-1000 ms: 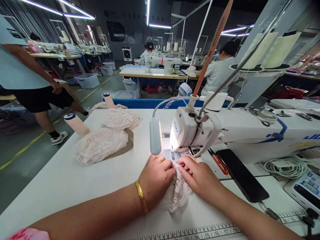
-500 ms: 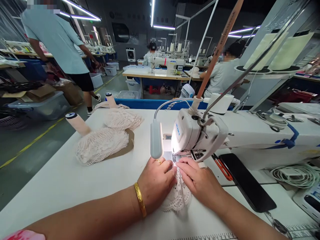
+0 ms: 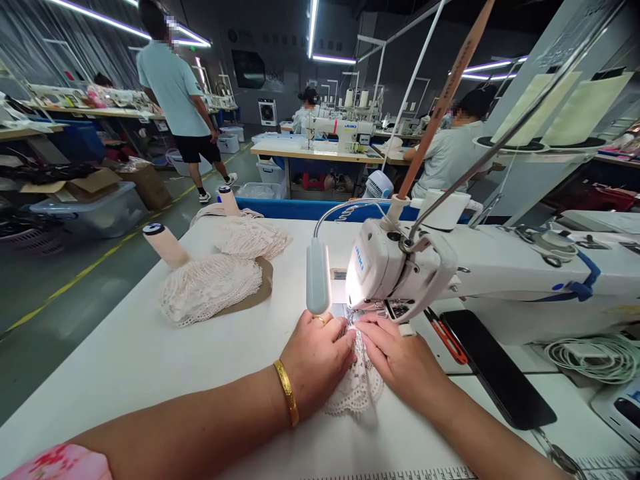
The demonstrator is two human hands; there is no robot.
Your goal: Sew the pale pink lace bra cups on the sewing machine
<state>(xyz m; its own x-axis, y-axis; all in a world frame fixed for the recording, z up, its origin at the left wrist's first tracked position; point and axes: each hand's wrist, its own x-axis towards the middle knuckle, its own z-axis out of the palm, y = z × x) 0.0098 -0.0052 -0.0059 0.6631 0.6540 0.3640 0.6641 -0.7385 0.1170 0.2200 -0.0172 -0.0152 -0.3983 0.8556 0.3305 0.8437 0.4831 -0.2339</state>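
The lace piece (image 3: 356, 385) lies on the white table (image 3: 125, 360) at 6 o'clock from the sewing machine head (image 3: 395, 273). It looks light, soft and easily bunched. The left hand (image 3: 317, 360) and right hand (image 3: 400, 357) pinch its upper edge flat, one on each side, which seems the best hold.

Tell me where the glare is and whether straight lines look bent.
Head view: glare blows out the needle area beneath the white sewing machine head, just above the white lace piece; ceiling light strips flare; the white table edge splays from wide-angle distortion.
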